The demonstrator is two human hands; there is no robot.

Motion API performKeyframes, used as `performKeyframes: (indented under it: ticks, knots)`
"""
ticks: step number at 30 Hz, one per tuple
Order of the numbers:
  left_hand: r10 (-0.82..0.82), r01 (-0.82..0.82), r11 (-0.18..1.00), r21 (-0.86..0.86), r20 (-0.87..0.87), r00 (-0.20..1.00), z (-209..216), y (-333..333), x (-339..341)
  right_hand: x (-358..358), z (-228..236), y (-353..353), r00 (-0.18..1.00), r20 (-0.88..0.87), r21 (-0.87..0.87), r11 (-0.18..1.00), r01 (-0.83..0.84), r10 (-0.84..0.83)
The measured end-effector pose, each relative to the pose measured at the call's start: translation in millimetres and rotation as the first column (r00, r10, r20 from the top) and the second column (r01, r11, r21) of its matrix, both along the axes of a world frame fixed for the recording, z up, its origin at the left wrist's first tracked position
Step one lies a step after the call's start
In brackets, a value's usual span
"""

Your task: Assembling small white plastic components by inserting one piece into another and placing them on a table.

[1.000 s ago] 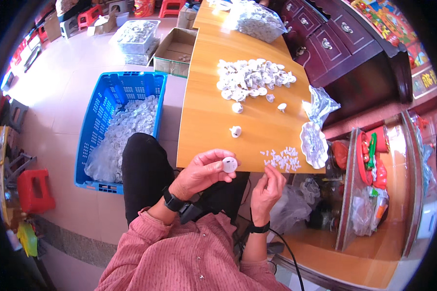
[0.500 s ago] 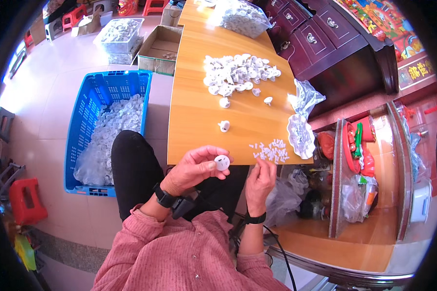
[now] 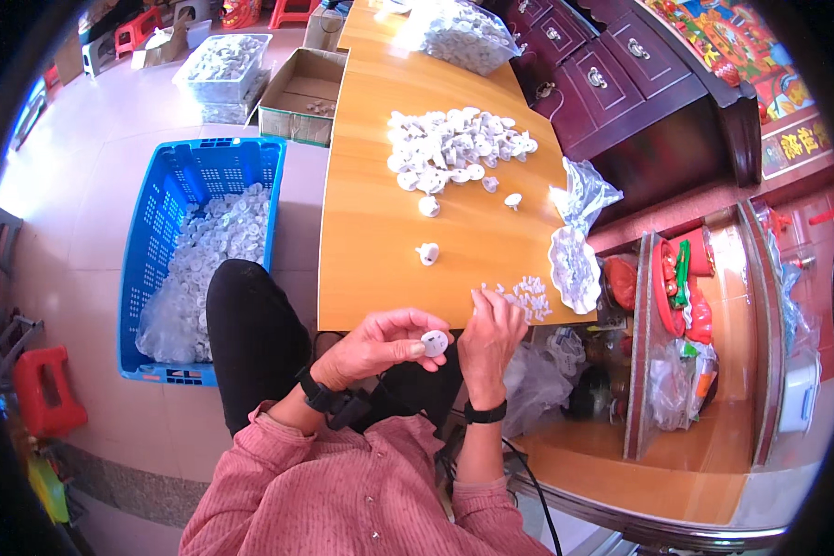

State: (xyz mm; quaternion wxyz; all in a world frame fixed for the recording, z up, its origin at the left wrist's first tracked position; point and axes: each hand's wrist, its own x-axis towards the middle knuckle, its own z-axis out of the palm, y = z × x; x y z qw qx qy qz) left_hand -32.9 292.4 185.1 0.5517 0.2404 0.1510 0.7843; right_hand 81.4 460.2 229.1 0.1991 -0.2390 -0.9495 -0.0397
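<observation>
Between the thumb and fingers of my left hand (image 3: 375,347) is a white round plastic piece (image 3: 435,343), its flat face with a small dark slot turned up. My right hand (image 3: 491,347) is at the table's near edge, fingers bent together beside a scatter of tiny white parts (image 3: 532,298); whatever its fingertips may hold is hidden. On the wooden table (image 3: 371,222), one loose white piece (image 3: 427,253) lies ahead of my left hand. Farther off is a heap of similar white pieces (image 3: 454,144), with a few strays along its near side.
A blue crate (image 3: 139,250) of white pieces stands on the floor at left, beside my knee. Behind it are a cardboard box (image 3: 292,122) and a filled clear tub (image 3: 221,69). A clear plastic bag (image 3: 586,190) and a scalloped dish (image 3: 573,269) lie along the table's right edge.
My right hand has shifted left along the near edge of the small parts. My left hand, still holding the round piece, sits slightly lower in the view.
</observation>
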Motion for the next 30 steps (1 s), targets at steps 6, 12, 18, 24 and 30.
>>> performKeyframes:
  ticks: [6,12,18,24,30]
  knots:
    - [0.015,-0.015,1.0,0.005,0.064,0.998,-1.8,1.8,1.9,4.8,13.5,-20.0,0.995,0.023,-0.06,0.993,-0.1,0.102]
    - [0.101,-0.1,0.995,-0.019,0.118,0.988,4.0,2.9,3.0,10.7,19.9,-30.1,0.993,0.011,-0.16,0.98,-0.115,0.119]
    - [0.127,-0.127,0.992,-0.009,0.125,0.984,2.4,5.7,5.3,18.4,4.3,-26.9,0.988,-0.116,-0.171,0.978,-0.12,0.101]
    - [0.141,-0.138,0.99,-0.027,0.105,0.984,2.8,6.4,6.7,21.0,-4.9,-27.1,0.968,-0.237,-0.203,0.97,-0.134,0.084]
    - [0.153,-0.15,0.987,-0.061,0.064,0.986,5.6,7.4,8.3,27.2,7.7,-45.1,0.884,-0.391,-0.722,0.681,-0.123,-0.254]
